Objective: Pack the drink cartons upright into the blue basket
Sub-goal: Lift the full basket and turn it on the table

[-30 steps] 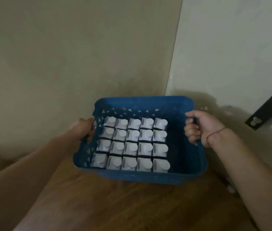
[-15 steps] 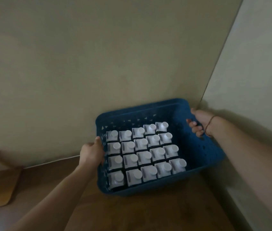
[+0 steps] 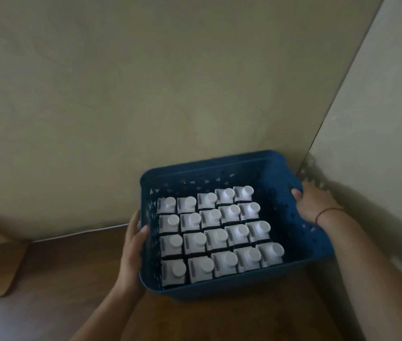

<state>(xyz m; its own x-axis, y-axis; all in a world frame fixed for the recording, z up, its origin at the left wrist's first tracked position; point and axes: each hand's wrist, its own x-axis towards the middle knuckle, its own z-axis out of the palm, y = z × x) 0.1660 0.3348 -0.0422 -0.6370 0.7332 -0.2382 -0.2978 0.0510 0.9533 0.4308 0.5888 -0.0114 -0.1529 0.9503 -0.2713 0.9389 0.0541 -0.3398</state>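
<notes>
Basket pushed into the corner, cartons all upright

Over the last second the blue basket had swung toward the wall corner on the tabletop; the left hand and right hand each gripped a side rim, and twenty drink cartons stood packed, so packing looked complete.

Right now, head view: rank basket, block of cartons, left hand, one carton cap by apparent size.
1. blue basket
2. block of cartons
3. left hand
4. carton cap
</notes>
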